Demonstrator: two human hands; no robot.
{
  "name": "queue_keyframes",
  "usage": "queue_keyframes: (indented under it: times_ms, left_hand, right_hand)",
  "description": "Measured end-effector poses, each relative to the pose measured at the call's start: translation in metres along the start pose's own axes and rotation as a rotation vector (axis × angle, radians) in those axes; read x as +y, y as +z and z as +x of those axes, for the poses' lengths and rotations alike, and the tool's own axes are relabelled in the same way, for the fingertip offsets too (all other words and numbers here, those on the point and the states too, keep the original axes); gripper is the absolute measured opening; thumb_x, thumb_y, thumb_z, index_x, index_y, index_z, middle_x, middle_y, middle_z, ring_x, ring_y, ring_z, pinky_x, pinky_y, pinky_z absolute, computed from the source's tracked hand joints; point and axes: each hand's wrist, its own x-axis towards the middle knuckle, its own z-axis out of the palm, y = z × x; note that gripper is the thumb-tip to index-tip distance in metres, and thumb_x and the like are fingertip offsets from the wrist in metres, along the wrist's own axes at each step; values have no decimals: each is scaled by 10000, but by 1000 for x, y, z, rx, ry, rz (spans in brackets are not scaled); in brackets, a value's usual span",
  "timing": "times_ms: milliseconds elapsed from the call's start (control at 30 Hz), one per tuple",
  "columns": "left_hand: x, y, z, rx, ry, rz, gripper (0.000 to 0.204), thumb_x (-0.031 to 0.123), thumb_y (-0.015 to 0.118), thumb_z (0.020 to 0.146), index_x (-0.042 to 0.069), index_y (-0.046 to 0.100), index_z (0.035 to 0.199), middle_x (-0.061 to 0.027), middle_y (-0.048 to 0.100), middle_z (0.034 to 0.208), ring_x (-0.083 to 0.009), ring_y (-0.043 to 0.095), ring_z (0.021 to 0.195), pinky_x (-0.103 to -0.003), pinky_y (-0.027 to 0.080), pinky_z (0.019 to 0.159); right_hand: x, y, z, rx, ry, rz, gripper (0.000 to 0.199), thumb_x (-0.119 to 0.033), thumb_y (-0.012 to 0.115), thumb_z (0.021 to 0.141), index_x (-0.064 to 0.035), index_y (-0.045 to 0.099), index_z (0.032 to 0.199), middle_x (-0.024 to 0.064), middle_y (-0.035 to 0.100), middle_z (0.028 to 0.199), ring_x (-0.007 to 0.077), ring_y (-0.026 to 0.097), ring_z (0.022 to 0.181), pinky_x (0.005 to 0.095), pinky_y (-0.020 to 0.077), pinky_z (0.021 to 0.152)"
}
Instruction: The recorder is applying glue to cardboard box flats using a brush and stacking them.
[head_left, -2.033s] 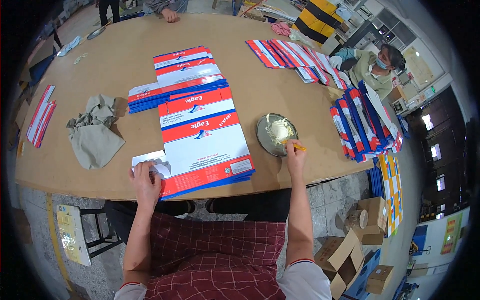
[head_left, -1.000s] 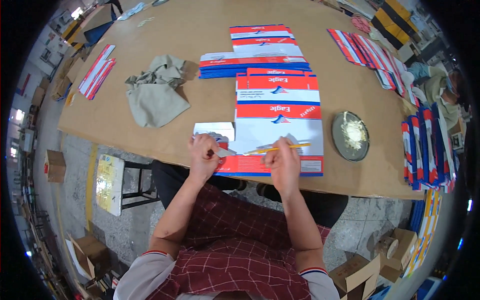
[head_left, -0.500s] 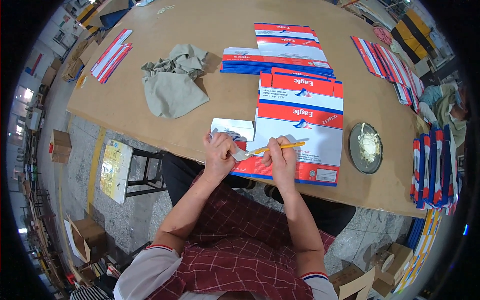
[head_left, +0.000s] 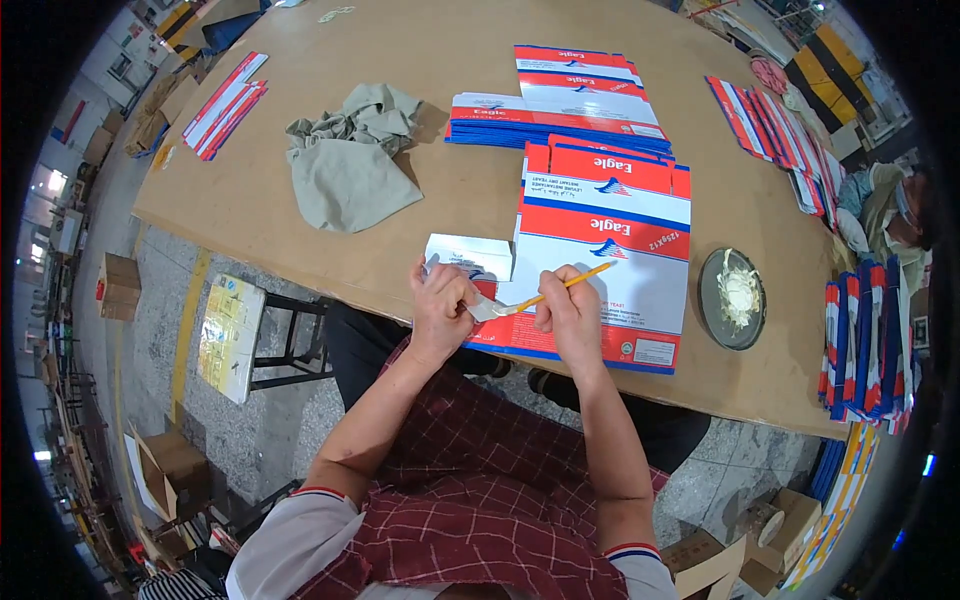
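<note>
A flat red, white and blue printed carton (head_left: 635,275) lies on top of others at the table's near edge. My left hand (head_left: 441,318) is closed on a small white flap (head_left: 484,308) at the carton's left side. Its fingers partly cover the raised white panel (head_left: 468,252) behind them. My right hand (head_left: 574,320) grips a thin brush with a yellow handle (head_left: 592,273). The brush's tip points left and meets the flap beside my left fingers. To the right stands a dark round plate (head_left: 711,308) with a heap of white paste (head_left: 740,290) on it.
A crumpled grey-green cloth (head_left: 352,185) lies left of the cartons. Behind the near carton is a pile of folded cartons (head_left: 560,125). More carton stacks (head_left: 865,340) stand along the right edge, near another person (head_left: 890,215). A stool (head_left: 233,340) stands left below the table.
The brush handle has tilted more upward, and my right hand has shifted slightly right and turned. My left hand keeps its hold on the flap.
</note>
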Motion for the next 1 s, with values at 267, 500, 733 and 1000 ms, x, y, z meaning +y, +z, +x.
queue_keyframes:
  times_ms: [267, 500, 733, 1000]
  left_hand:
    - [-1, 1, -1, 16, -2, -19, 264, -111, 559, 536, 97, 430, 637, -34, 513, 722, -216, 537, 808, -486, 239, 972]
    - [-3, -1, -3, -24, -11, 2, 281, -76, 615, 573, 105, 413, 647, -13, 527, 728, -191, 539, 809, -459, 233, 976]
    - [-5, 1, 2, -20, 2, 15, 287, -72, 621, 573, 109, 407, 632, -8, 525, 713, -191, 540, 800, -452, 239, 970]
    - [-7, 7, -5, 28, -8, -36, 256, -102, 561, 534, 99, 430, 624, -33, 508, 695, -216, 539, 781, -463, 265, 959]
  right_hand:
    - [-3, 8, 3, -26, -57, -3, 263, -229, 481, 896, -56, 452, 699, 3, 461, 502, 50, 420, 433, 188, 342, 413]
    - [-12, 9, 2, -30, -46, -90, 273, -215, 471, 887, -11, 480, 705, 35, 495, 497, 94, 470, 449, 251, 372, 437]
    - [-13, 0, 8, -104, -41, -225, 284, -214, 463, 888, -4, 473, 697, 44, 494, 501, 110, 479, 448, 265, 372, 431]
    - [-4, 7, 4, -58, -110, -107, 288, -213, 472, 880, -16, 457, 669, 45, 485, 498, 108, 474, 440, 261, 367, 420]
